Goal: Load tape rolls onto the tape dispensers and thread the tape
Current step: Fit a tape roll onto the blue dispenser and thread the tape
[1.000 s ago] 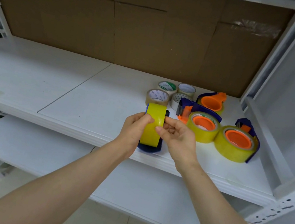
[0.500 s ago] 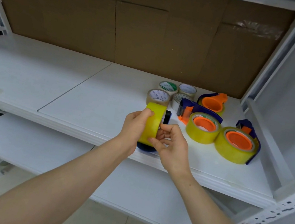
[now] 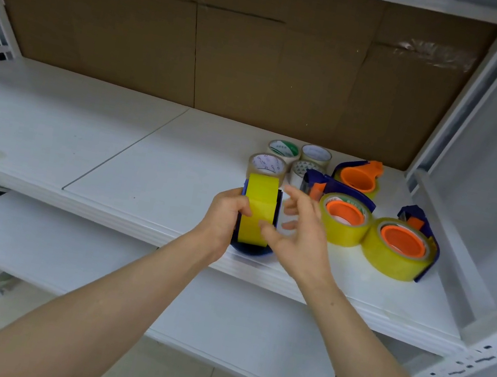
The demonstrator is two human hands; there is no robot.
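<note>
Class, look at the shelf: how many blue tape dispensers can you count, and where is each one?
4. One dispenser is in the left hand; three lie on the shelf: rear, middle and far right. None seems hidden.

Yellow tape roll (image 3: 258, 210) on edge in blue dispenser (image 3: 252, 249), at shelf front. Three loaded blue-orange dispensers (image 3: 344, 220) (image 3: 399, 248) (image 3: 358, 178) lie flat, right. Four spare rolls (image 3: 267, 165) clustered behind.

Yellow tape roll (image 3: 258, 210), blue dispenser (image 3: 251, 249), orange hubs (image 3: 402, 240)
</note>
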